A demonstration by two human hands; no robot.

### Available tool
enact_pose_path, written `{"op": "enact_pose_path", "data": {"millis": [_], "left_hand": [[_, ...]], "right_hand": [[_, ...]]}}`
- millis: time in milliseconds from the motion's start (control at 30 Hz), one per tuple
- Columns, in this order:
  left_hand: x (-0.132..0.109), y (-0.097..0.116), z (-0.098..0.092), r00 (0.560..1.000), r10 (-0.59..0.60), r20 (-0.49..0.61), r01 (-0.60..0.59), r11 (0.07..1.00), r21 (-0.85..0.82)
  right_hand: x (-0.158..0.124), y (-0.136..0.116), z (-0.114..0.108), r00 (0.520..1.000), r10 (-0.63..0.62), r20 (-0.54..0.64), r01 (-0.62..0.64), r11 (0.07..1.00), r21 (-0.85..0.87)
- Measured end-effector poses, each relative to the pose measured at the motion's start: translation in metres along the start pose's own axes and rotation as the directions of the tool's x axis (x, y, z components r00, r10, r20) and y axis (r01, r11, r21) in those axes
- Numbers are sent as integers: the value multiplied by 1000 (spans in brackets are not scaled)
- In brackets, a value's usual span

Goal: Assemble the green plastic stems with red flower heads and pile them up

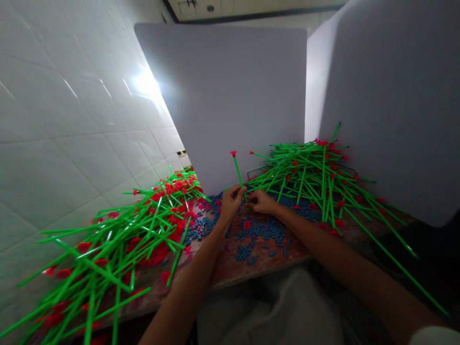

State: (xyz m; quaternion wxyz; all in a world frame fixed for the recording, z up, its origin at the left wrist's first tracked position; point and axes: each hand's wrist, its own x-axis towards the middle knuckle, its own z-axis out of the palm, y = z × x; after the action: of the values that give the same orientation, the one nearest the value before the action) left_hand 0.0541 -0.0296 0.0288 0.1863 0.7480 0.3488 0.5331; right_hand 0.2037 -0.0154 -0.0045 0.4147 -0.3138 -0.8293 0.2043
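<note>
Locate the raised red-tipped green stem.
Head view: the red-tipped green stem rises between the left hand and right hand, above the blue pieces.

Harsh glare on white tiles, warped edges

Workroom: tiled wall, white partition

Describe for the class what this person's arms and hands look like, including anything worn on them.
The left hand and right hand are bare, with no gloves. The left forearm and right forearm are uncovered, and no watch shows. A pale sleeve just enters the lower right corner.
</note>
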Motion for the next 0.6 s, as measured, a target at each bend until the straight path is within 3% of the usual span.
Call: {"op": "enact_pose_path", "data": {"millis": [233,367,500,600], "left_hand": [[3,-6,-8,998,-58,33,58,998,11],[5,-12,-17,995,-94,14,94,995,22],[6,-11,-28,991,-94,-91,97,995,37],[8,-11,-38,980,-106,-171,116,992,50]], "right_hand": [[-2,-2,2,995,82,64,-78,995,-60],[0,0,6,991,49,128,-44,998,-45],[7,0,4,996,17,83,-29,990,136],[13,-4,-12,990,115,-88,-71,916,394]]}}
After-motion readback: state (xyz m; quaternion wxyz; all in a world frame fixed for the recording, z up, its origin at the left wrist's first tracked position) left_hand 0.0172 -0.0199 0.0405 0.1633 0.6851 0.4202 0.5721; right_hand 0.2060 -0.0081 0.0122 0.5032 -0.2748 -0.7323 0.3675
